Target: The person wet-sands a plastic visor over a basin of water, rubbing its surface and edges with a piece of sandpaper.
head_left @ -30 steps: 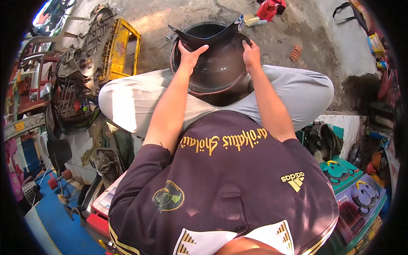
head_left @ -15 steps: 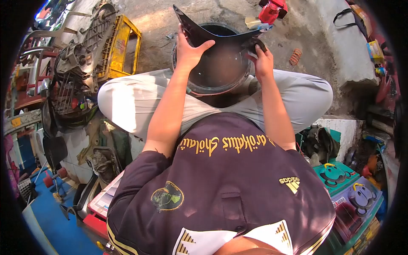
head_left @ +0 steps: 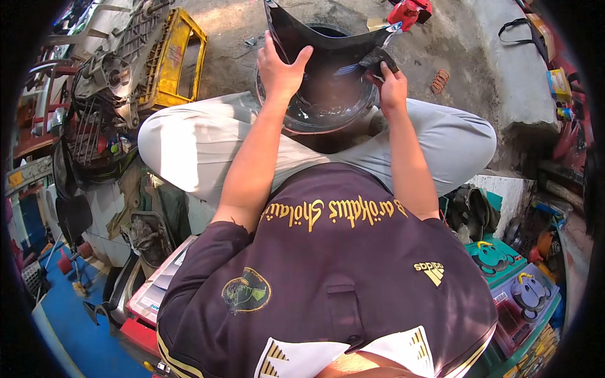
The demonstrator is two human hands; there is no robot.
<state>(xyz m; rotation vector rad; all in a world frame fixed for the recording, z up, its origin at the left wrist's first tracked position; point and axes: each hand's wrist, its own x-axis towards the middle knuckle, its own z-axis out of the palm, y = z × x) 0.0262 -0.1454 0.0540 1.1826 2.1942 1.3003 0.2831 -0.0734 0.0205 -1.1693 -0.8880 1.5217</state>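
A person sits cross-legged on a concrete floor, seen from above, with a round dark tub (head_left: 321,128) standing between the bent legs in grey trousers (head_left: 449,137), a spot that seems chosen to keep it within easy reach of both arms. A glossy black curved panel (head_left: 322,51) is held tilted over the tub, its left end rising to a point and its right end reaching past the rim; being over the tub, any drips would probably fall back inside. The left hand (head_left: 282,71) grips the panel near its left end, thumb spread across the near face and fingers at the outer edge, apparently to steady it. The right hand (head_left: 392,85) pinches a dark, soft-looking cloth (head_left: 380,60) at the panel's right end; whether its fingers also touch the panel, I cannot tell. The inside of the tub looks wet and shiny, though its depth is unclear. To the far left a yellow crate (head_left: 162,85) stands beside grimy metal parts (head_left: 116,77), while to the right a rusty coil spring (head_left: 440,81) lies on the floor, well apart from the tub.
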